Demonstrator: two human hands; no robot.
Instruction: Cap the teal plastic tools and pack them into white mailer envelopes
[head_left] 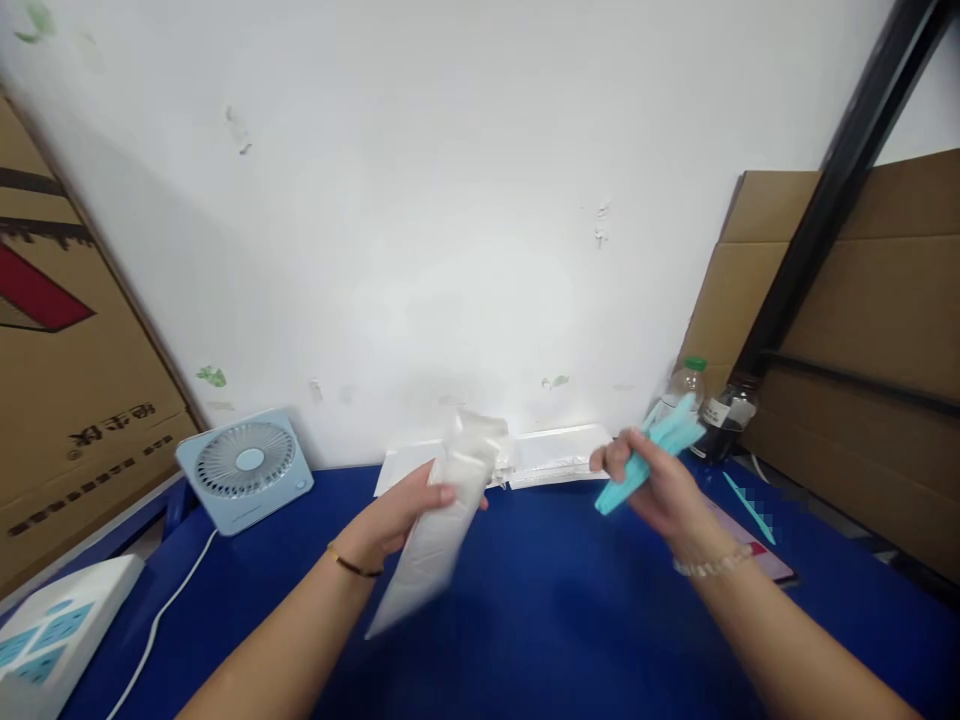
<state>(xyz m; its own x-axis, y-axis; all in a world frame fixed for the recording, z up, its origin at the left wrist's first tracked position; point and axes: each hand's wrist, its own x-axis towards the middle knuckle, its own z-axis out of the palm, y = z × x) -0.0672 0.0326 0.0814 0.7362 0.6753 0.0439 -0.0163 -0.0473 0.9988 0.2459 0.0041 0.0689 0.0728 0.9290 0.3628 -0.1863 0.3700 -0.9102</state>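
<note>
My left hand [405,505] is closed around a long, flat white packet [442,530], gripped near its middle and tilted. The packet is smeared by motion, and its upper end looks crumpled. In my right hand [660,490] is a bunch of flat turquoise pieces [637,470], slanting up to the right; blur hides their exact kind. Both hands are raised over the blue table [540,620], apart from each other. Behind them, flat white packets [559,455] lie along the wall. A thin turquoise strip [750,508] shows to the right of my right hand.
A light blue fan [251,465] stands at the left, its white cable running past a power strip [67,635]. At the back right are a green-capped clear bottle [690,380] and a dark bottle [727,415]. A pink flat object [750,540] lies under my right wrist. Cardboard [75,360] flanks the table.
</note>
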